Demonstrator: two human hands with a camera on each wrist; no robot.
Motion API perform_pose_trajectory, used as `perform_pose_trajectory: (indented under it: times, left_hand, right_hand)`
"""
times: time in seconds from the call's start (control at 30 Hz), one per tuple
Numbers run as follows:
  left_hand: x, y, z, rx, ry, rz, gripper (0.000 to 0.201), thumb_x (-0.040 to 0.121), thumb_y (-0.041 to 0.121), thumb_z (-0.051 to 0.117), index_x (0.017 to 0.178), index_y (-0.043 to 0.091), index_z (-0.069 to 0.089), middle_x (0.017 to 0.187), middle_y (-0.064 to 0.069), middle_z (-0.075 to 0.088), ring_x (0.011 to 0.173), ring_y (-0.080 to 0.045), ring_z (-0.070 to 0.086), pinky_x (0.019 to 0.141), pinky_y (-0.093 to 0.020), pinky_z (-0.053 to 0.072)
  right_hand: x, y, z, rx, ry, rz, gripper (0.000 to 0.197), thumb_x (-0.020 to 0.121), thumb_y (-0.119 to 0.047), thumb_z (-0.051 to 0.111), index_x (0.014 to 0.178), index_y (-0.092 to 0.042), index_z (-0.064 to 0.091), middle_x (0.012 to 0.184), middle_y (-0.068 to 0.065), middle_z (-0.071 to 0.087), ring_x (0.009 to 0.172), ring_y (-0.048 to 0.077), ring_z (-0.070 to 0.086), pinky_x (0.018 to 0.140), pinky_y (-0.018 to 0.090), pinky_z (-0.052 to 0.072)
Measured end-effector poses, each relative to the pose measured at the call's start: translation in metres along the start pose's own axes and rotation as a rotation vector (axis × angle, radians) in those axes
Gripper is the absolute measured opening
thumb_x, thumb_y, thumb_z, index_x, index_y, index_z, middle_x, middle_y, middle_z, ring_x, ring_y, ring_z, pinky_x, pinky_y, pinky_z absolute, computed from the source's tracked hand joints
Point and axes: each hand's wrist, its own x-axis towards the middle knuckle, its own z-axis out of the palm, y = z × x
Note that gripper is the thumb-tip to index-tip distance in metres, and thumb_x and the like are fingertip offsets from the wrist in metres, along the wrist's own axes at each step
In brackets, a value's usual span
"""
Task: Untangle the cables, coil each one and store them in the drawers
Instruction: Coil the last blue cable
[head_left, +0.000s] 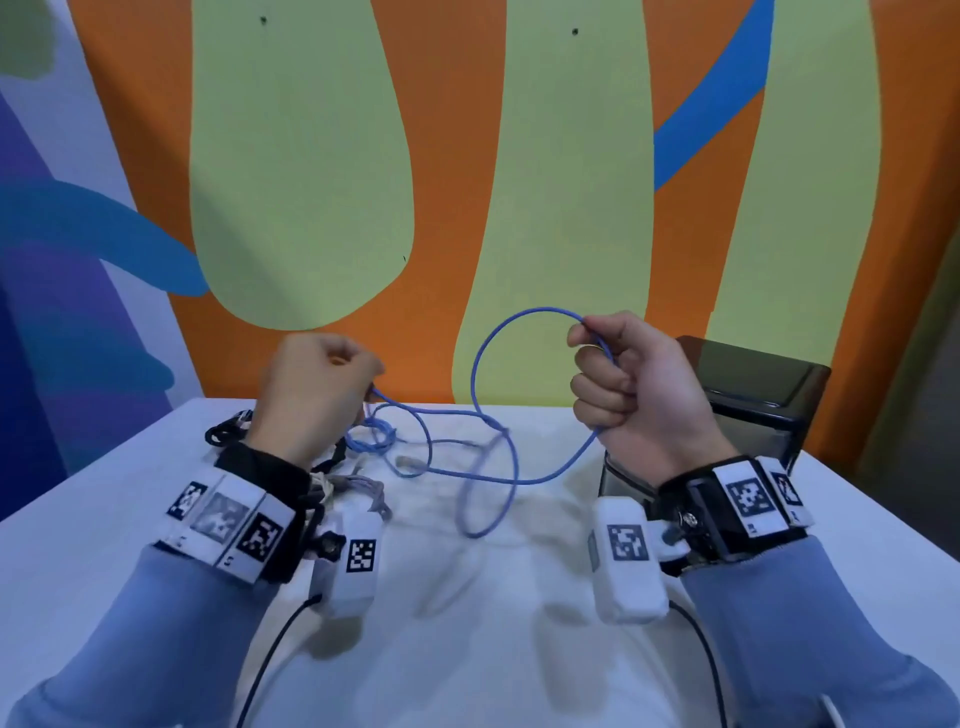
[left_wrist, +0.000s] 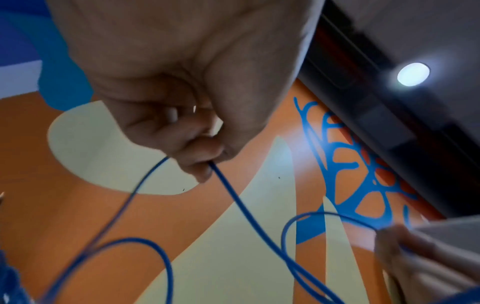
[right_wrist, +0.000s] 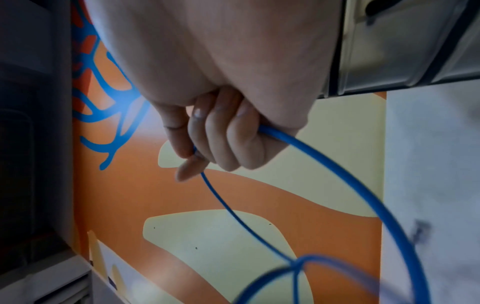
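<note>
Both hands are raised over the white table (head_left: 156, 493). The right hand (head_left: 639, 395) fists the blue cable (head_left: 488, 473) with a loop arching left; the left hand (head_left: 317, 395) pinches another stretch. Slack crosses itself between them, so feed it through gently rather than pull it tight. The drawer unit (head_left: 758, 395) waits far right.

bright, even | ceiling lamp (left_wrist: 413, 74) glare | wrist views blurred | wide-angle distortion
</note>
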Motion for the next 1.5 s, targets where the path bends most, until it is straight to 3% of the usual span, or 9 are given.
perform_pose_trajectory:
  times: [0.2, 0.33, 0.57, 0.8, 0.9, 1.0, 1.13, 1.33, 1.5]
  left_hand:
    - [-0.007, 0.001, 0.008, 0.508, -0.069, 0.208, 0.041, 0.085, 0.009, 0.069, 0.119, 0.033, 0.075, 0.113, -0.005, 0.049, 0.103, -0.029, 0.052, 0.084, -0.036, 0.044]
    - [-0.017, 0.016, 0.026, 0.075, -0.185, 0.404, 0.07, 0.084, 0.018, 0.066, 0.153, 0.03, 0.054, 0.136, 0.012, 0.054, 0.132, -0.004, 0.051, 0.111, -0.025, 0.038]
    - [-0.031, 0.021, 0.053, -0.422, -0.438, 0.203, 0.018, 0.109, 0.015, 0.057, 0.122, 0.01, 0.07, 0.106, -0.004, 0.08, 0.1, -0.016, 0.077, 0.101, -0.032, 0.057]
    - [-0.04, 0.02, 0.056, -0.288, -0.427, 0.155, 0.028, 0.112, 0.036, 0.05, 0.102, 0.015, 0.065, 0.069, -0.004, 0.064, 0.06, -0.019, 0.057, 0.069, -0.04, 0.052]
    - [-0.046, 0.025, 0.058, -0.234, -0.555, 0.123, 0.016, 0.112, 0.034, 0.051, 0.109, 0.02, 0.058, 0.077, -0.012, 0.073, 0.063, -0.026, 0.067, 0.066, -0.041, 0.057]
    - [-0.051, 0.026, 0.057, -0.186, -0.637, 0.11, 0.012, 0.11, 0.037, 0.055, 0.119, 0.029, 0.053, 0.084, -0.012, 0.078, 0.065, -0.029, 0.074, 0.065, -0.039, 0.062]
    - [-0.055, 0.028, 0.053, 0.016, -0.738, 0.211, 0.026, 0.107, 0.045, 0.058, 0.128, 0.03, 0.057, 0.072, -0.004, 0.074, 0.051, -0.018, 0.059, 0.061, -0.03, 0.048]
    - [-0.051, 0.034, 0.037, -0.083, -0.818, 0.278, 0.049, 0.104, 0.043, 0.065, 0.084, -0.001, 0.071, 0.057, 0.009, 0.045, 0.056, -0.018, 0.041, 0.057, -0.027, 0.032]
    - [-0.04, 0.04, 0.012, -0.251, -0.56, 0.302, 0.036, 0.101, 0.031, 0.066, 0.091, -0.001, 0.079, 0.045, 0.016, 0.044, 0.043, -0.001, 0.043, 0.05, -0.011, 0.031]
  right_hand:
    - [-0.004, 0.0, 0.004, -0.212, -0.022, 0.013, 0.029, 0.103, -0.033, 0.057, 0.103, -0.013, 0.078, 0.058, -0.008, 0.012, 0.05, 0.011, 0.006, 0.045, 0.026, 0.004]
    - [-0.007, 0.004, 0.011, -0.334, -0.129, 0.042, 0.033, 0.103, -0.035, 0.057, 0.11, -0.011, 0.078, 0.059, -0.005, 0.014, 0.05, 0.011, 0.008, 0.045, 0.026, 0.006]
    - [-0.008, 0.005, 0.014, -0.246, -0.268, 0.058, 0.044, 0.102, -0.034, 0.052, 0.128, -0.004, 0.071, 0.058, -0.002, 0.028, 0.049, 0.011, 0.011, 0.046, 0.027, 0.005]
    - [-0.007, 0.006, 0.016, -0.147, -0.253, -0.034, 0.044, 0.107, -0.03, 0.045, 0.134, -0.002, 0.066, 0.061, -0.002, 0.038, 0.046, 0.009, 0.016, 0.043, 0.024, 0.008]
    - [-0.007, 0.011, 0.021, -0.135, -0.228, -0.091, 0.041, 0.11, -0.024, 0.042, 0.136, 0.002, 0.061, 0.086, 0.007, 0.069, 0.051, 0.012, 0.052, 0.042, 0.021, 0.029]
    - [-0.005, 0.016, 0.026, -0.053, -0.221, -0.134, 0.04, 0.113, -0.02, 0.037, 0.138, 0.005, 0.055, 0.126, 0.02, 0.072, 0.109, 0.026, 0.074, 0.089, 0.03, 0.062]
    - [0.003, 0.025, 0.024, 0.029, -0.159, -0.223, 0.04, 0.113, -0.017, 0.036, 0.144, 0.006, 0.047, 0.137, 0.02, 0.067, 0.129, 0.029, 0.065, 0.116, 0.041, 0.046]
    - [0.009, 0.039, 0.018, -0.417, -0.042, -0.282, 0.041, 0.115, -0.024, 0.037, 0.151, -0.008, 0.045, 0.124, 0.006, 0.076, 0.121, 0.015, 0.07, 0.113, 0.031, 0.048]
    - [0.001, 0.042, 0.014, -0.91, -0.096, -0.209, 0.033, 0.115, -0.027, 0.032, 0.144, -0.021, 0.049, 0.067, 0.012, 0.072, 0.064, 0.035, 0.072, 0.073, 0.036, 0.057]
